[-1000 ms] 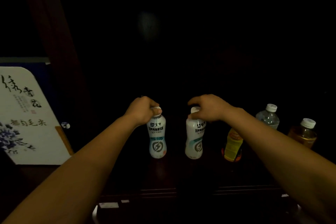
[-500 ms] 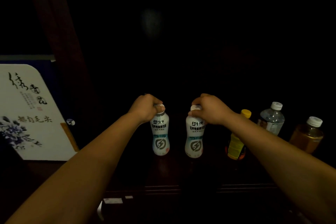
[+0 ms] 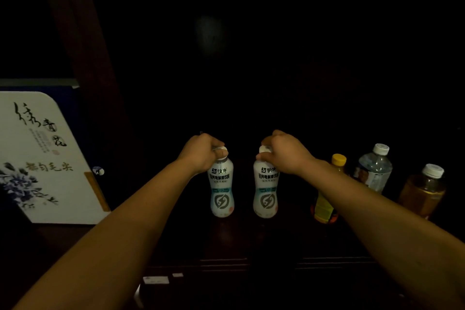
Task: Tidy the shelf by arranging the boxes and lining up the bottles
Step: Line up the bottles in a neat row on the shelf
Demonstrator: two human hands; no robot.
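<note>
Two matching white drink bottles stand upright side by side on a dark shelf. My left hand (image 3: 201, 152) grips the cap of the left white bottle (image 3: 221, 190). My right hand (image 3: 284, 152) grips the cap of the right white bottle (image 3: 266, 191). To the right stand a yellow-capped bottle (image 3: 325, 202), partly hidden behind my right forearm, a clear water bottle (image 3: 375, 170) and an amber tea bottle (image 3: 421, 192). A white box with blue flowers and calligraphy (image 3: 40, 158) leans in the left compartment.
A dark wooden upright (image 3: 83, 58) separates the box's compartment from the bottles' compartment. The shelf's front edge (image 3: 226, 263) runs below the bottles. The back of the shelf is too dark to make out. Small white labels (image 3: 156, 280) sit under the edge.
Both hands stay on the caps while the two white bottles have come slightly closer together. The view has shifted, and the yellow cap now shows past my right forearm.
</note>
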